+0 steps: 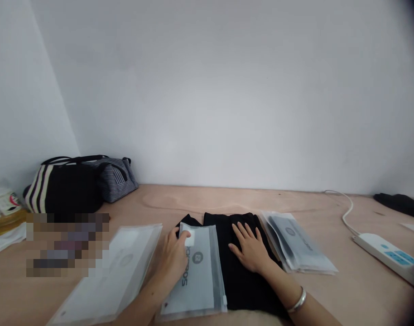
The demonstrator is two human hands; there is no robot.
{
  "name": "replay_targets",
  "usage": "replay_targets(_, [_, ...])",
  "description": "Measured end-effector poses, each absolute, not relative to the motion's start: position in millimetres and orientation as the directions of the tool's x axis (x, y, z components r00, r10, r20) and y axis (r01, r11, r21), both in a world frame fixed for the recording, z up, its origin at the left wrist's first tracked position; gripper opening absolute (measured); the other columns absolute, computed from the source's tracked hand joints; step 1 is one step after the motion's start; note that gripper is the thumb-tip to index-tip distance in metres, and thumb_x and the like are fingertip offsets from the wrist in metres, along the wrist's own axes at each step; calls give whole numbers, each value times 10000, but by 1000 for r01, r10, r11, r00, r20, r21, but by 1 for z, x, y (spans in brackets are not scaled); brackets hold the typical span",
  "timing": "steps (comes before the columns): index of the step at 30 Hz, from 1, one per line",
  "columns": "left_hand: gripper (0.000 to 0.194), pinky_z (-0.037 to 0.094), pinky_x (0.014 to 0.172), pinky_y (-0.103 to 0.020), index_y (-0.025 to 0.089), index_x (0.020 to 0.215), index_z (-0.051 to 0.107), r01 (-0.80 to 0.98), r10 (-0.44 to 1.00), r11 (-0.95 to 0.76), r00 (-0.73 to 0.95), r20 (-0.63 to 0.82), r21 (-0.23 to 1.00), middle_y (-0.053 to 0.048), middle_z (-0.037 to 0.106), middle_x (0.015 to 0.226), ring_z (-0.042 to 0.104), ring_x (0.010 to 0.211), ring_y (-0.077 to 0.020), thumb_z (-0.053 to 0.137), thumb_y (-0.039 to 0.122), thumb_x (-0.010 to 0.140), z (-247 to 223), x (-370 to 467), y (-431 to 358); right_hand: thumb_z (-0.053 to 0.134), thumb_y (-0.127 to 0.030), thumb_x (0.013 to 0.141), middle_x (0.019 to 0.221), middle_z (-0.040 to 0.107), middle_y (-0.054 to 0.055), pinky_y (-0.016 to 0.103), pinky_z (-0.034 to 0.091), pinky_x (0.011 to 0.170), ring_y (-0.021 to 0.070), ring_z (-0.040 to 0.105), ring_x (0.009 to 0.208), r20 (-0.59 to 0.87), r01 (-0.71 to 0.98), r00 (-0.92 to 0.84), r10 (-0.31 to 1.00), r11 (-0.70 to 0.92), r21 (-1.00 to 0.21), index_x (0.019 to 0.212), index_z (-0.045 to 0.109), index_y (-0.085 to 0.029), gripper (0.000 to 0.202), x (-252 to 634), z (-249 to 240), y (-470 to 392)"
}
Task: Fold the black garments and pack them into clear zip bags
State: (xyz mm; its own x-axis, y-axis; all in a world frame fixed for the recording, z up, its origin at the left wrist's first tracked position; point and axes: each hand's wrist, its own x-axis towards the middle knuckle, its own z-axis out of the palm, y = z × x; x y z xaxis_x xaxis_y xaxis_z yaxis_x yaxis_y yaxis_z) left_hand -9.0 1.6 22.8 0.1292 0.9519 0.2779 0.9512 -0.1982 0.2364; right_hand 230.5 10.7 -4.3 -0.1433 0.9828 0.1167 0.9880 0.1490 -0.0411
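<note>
My left hand [176, 253] grips the upper left edge of a translucent zip bag [205, 276], its thumb over a white label. The bag has a dark round logo, lettering and a slider at its lower right corner. A bit of black cloth [189, 220] shows behind the bag's top. My right hand [250, 248] lies flat with fingers spread on a folded black garment [236, 285], which the bag partly overlaps. A silver bangle [298, 299] circles the right wrist. Left of my left hand lies another zip bag [125, 267], pale and flat.
Right of the garment is a stack of filled zip bags [300, 244]. A white power strip [385, 253] with a cable lies farther right, a black item [400, 204] behind it. At left are a black bag [74, 185], a striped bag [117, 181] and a jar [5, 208].
</note>
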Motion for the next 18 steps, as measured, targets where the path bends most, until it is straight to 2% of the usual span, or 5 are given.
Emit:
replay_targets(3, [288,417,774,-302,195,946,531,903,964,-227,155,216,366,-48,588,932,554,889,-189,344,70,765,33,-20,1,248,-510,837,1408,225,85,502,61,1012,283,141,1288,133,990,-131,982,138,-39,1369,178,-114,667,229,-5,11])
replay_targets(6, [258,419,792,-297,202,943,519,832,961,-237,127,244,502,-32,607,954,561,906,-185,328,152,778,50,-39,1,250,-506,834,1409,222,82,502,58,1015,285,139,1288,131,990,-130,983,136,-37,1365,191,-108,667,227,-4,10])
replay_targets(9, [287,409,826,-290,194,985,511,793,954,-256,116,276,553,-26,608,999,550,952,-197,346,259,759,63,-85,9,248,-497,835,1410,220,79,503,55,1014,288,145,1287,138,990,-128,982,134,-37,1365,199,-114,656,227,-4,9])
replay_targets(13, [359,388,852,-291,206,1020,506,855,958,-192,57,281,482,-5,596,1037,528,990,-223,384,388,736,58,-171,27,246,-496,833,1410,219,76,501,51,1012,289,154,1283,148,989,-132,980,140,-45,1363,207,-116,653,229,-5,9])
replay_targets(18, [387,321,923,-384,198,964,556,957,941,-156,68,332,246,-7,594,1040,457,1076,-266,323,436,767,41,-205,25,256,-487,831,1407,229,81,499,50,1011,289,153,1284,157,989,-131,979,141,-52,1362,212,-120,647,228,-5,9])
